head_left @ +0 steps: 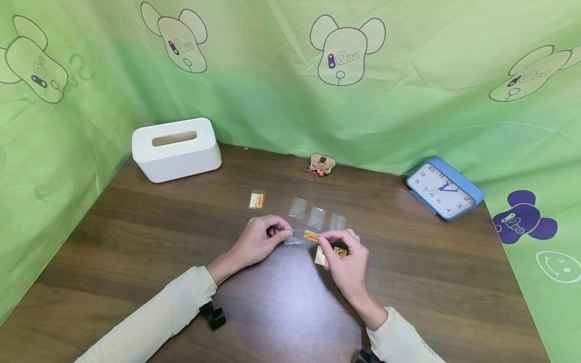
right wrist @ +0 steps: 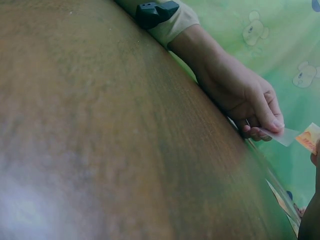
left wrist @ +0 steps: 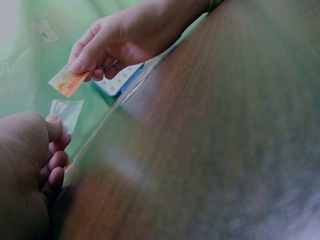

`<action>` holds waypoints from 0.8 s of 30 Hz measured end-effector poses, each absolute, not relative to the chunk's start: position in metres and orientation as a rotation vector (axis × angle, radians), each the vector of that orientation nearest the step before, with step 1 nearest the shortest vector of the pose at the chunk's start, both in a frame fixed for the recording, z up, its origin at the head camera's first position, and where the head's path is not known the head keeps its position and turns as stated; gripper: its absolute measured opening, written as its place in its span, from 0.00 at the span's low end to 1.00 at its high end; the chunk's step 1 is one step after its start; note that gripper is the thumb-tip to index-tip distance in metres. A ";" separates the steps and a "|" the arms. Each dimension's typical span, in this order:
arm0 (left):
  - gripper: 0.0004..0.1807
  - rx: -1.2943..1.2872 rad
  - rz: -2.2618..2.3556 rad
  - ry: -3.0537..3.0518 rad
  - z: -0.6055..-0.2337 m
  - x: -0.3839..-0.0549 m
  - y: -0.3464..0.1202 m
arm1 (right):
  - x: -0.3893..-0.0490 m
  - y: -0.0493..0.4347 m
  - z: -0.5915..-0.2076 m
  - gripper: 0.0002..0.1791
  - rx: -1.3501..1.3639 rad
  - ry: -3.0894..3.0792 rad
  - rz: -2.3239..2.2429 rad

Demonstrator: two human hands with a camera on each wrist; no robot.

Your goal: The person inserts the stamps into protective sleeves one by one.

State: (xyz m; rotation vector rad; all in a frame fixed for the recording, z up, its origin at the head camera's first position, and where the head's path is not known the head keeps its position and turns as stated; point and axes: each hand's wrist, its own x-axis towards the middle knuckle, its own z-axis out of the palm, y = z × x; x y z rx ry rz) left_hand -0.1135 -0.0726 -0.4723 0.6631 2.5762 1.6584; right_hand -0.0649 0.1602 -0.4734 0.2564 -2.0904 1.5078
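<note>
My left hand (head_left: pixel 262 239) pinches a small clear plastic sleeve (head_left: pixel 294 240) between thumb and fingers. In the left wrist view the sleeve (left wrist: pixel 67 114) stands up from the fingertips. My right hand (head_left: pixel 347 259) pinches a small orange and yellow printed card (head_left: pixel 311 235) by one end. The card (right wrist: pixel 310 138) points toward the sleeve, with a narrow gap between them in both wrist views. Below the right hand more printed cards (head_left: pixel 321 257) lie on the table, partly covered by its fingers.
Beyond the hands lie three clear sleeves (head_left: pixel 316 217) in a row and one sleeved card (head_left: pixel 256 199). Farther back are a white tissue box (head_left: pixel 177 151), a brown animal-face keychain (head_left: pixel 322 164) and a blue clock (head_left: pixel 446 188). A green curtain (head_left: pixel 272 101) borders the wooden table (head_left: pixel 136 242).
</note>
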 end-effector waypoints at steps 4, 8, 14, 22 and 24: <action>0.03 0.701 1.659 2.576 -0.472 -0.113 -0.073 | -0.066 0.160 -0.477 0.15 0.255 -2.103 1.463; 0.03 0.743 1.658 2.582 -0.472 -0.113 -0.072 | -0.066 0.160 -0.478 0.15 0.254 -2.112 1.429; 0.03 0.763 1.669 2.587 -0.472 -0.112 -0.073 | -0.063 0.155 -0.466 0.13 0.260 -2.110 1.423; 0.03 0.763 1.660 2.600 -0.472 -0.112 -0.073 | -0.058 0.150 -0.453 0.11 0.259 -2.151 1.419; 0.02 0.762 1.671 2.603 -0.472 -0.112 -0.073 | -0.061 0.152 -0.460 0.12 0.254 -2.166 1.427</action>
